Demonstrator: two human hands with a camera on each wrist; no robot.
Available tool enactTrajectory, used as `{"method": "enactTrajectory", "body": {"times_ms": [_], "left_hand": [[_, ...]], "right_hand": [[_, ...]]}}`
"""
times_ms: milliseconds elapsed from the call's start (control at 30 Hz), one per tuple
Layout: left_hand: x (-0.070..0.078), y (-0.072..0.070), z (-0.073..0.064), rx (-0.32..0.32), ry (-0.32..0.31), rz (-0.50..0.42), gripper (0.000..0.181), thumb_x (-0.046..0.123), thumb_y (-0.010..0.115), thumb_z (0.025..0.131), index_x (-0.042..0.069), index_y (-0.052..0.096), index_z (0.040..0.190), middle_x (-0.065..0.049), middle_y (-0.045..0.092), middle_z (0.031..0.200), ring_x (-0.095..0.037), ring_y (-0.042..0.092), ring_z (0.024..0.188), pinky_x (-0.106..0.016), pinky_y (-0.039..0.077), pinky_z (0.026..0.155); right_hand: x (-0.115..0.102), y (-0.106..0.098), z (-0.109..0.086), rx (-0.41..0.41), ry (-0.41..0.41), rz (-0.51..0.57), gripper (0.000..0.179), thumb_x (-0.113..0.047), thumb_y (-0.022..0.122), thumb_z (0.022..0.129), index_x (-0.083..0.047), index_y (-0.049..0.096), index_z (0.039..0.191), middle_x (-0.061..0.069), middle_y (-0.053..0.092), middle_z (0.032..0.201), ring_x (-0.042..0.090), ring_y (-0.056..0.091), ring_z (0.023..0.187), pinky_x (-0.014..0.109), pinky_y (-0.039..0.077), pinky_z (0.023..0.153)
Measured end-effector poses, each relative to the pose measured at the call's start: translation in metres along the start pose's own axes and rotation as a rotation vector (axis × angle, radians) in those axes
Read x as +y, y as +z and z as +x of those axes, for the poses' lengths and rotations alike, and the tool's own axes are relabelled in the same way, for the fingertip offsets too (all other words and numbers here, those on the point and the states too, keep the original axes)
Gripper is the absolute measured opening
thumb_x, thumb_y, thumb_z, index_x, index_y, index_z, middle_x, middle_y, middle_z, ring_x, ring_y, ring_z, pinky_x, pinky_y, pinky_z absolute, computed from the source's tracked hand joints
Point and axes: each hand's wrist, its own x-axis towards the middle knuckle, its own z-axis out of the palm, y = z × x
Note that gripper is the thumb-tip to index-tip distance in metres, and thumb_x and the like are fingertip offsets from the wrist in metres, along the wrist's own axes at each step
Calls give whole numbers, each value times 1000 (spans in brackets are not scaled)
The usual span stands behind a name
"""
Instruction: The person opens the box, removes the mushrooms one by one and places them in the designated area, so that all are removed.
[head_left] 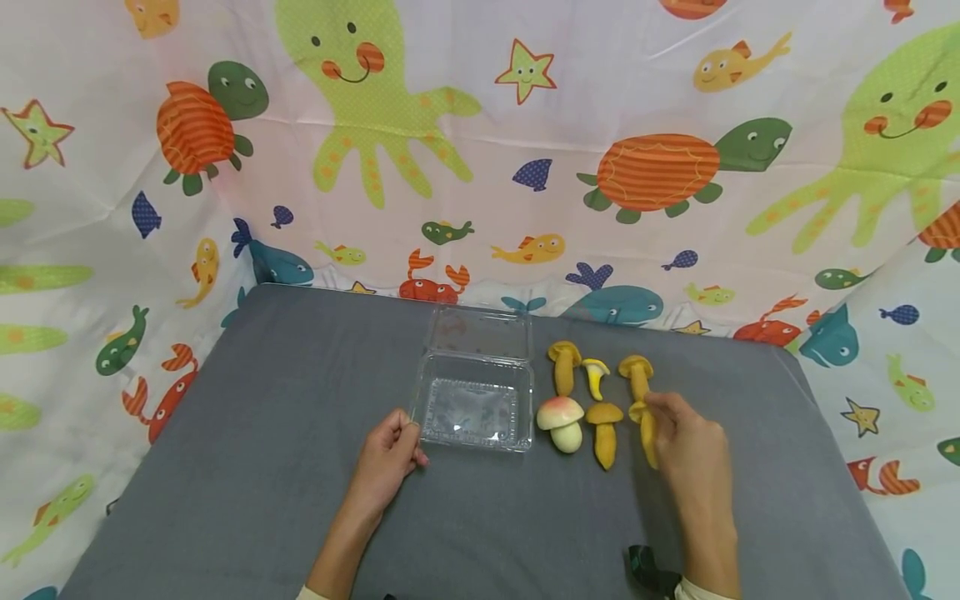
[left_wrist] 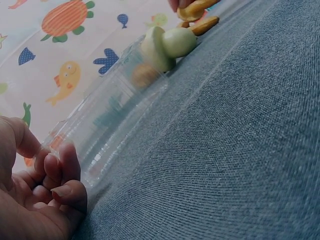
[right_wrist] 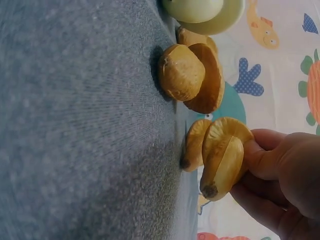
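Observation:
At the near left corner of a clear plastic clamshell box (head_left: pixel 472 408), my left hand (head_left: pixel 388 454) pinches the rim between thumb and fingers. The box's lid (head_left: pixel 480 332) is folded back, away from me. My right hand (head_left: pixel 690 450) pinches a toy yellow-brown mushroom (right_wrist: pixel 222 165) by its cap, the stem pointing down toward me. Just behind it lies another brown mushroom (head_left: pixel 637 375). To the left are a red-and-white mushroom (head_left: pixel 564 421), a brown mushroom (head_left: pixel 604 433), a small bright yellow mushroom (head_left: pixel 596 377) and a taller brown one (head_left: pixel 564 367).
All of this is on a grey cloth-covered table (head_left: pixel 262 433). A white curtain (head_left: pixel 480 125) printed with sea animals hangs behind and along both sides. A dark strap (head_left: pixel 648 568) shows by the right wrist.

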Motion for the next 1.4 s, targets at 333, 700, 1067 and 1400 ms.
{"method": "enactTrajectory", "body": {"times_ms": [333, 700, 1067, 1400], "left_hand": [[-1, 2, 1, -1, 7, 3, 21, 1, 53, 100, 2, 47, 81, -10, 58, 68, -20, 65, 64, -20, 40, 54], [1, -2, -3, 8, -4, 7, 22, 4, 54, 101, 2, 45, 81, -10, 59, 69, -20, 66, 66, -20, 40, 54], [0, -5, -5, 22, -10, 16, 24, 6, 55, 103, 2, 47, 81, -10, 60, 70, -20, 66, 66, -20, 40, 54], [0, 0, -4, 32, -9, 37, 24, 14, 59, 105, 2, 55, 85, -10, 59, 70, -22, 67, 66, -20, 44, 56]], "right_hand": [[4, -1, -3, -61, -36, -44, 16, -1, 69, 99, -6, 76, 113, 19, 78, 96, 43, 72, 71, 62, 54, 63], [4, 2, -7, -63, -99, -61, 16, -4, 70, 100, -6, 76, 114, 19, 77, 90, 46, 67, 60, 63, 51, 55], [4, 5, -3, -123, -91, -72, 16, -10, 71, 101, -9, 77, 116, 18, 77, 88, 46, 69, 64, 66, 51, 61], [9, 1, -4, -158, -77, -60, 22, -10, 75, 98, -10, 76, 121, 19, 78, 103, 46, 73, 77, 65, 54, 70]]}}
